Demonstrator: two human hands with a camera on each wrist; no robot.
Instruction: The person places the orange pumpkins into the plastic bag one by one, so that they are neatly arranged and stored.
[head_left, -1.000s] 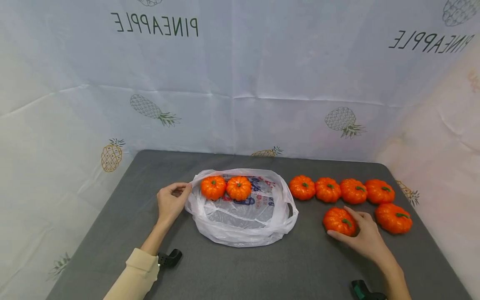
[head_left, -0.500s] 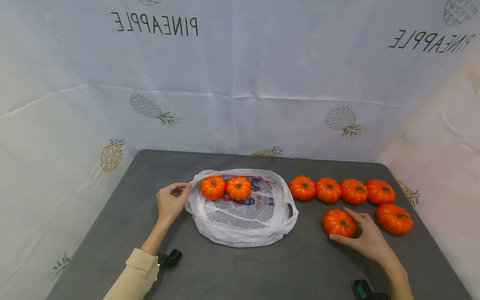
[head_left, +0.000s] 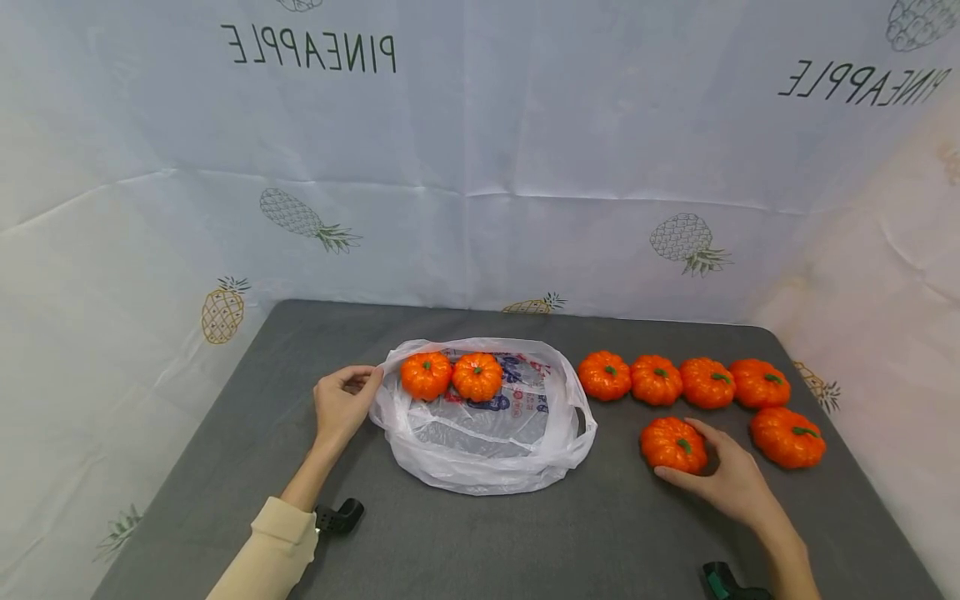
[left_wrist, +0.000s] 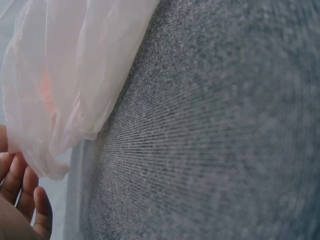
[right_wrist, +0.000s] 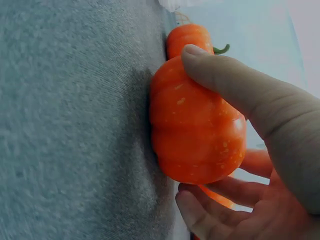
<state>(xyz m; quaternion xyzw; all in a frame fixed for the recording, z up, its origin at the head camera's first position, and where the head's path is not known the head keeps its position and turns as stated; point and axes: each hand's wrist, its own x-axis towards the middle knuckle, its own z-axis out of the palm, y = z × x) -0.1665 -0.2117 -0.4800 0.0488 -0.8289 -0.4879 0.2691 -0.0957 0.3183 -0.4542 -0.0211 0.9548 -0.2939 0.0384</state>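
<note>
My left hand (head_left: 345,402) pinches the left rim of a white plastic bag (head_left: 487,475), which lies spread with its mouth facing up. Inside it, at the back left, two orange toy pumpkins (head_left: 477,377) sit side by side. In the left wrist view the bag's gathered edge (left_wrist: 50,165) hangs over the fingers. To the right of the bag, my right hand (head_left: 731,475) holds another small pumpkin (head_left: 670,446), thumb on the near side and fingers on the far side. From the right wrist, the thumb lies across this pumpkin (right_wrist: 192,135), which appears to rest on the table.
Behind the held pumpkin stands a row of several more pumpkins (head_left: 656,380) along the back right. One larger pumpkin (head_left: 787,437) sits right of my right hand. The dark grey table (head_left: 480,550) ends at a pineapple-printed curtain (head_left: 480,250).
The pumpkin in my right hand has slid slightly to the left, and the hand has shifted a little with it. My left hand and the bag look unmoved.
</note>
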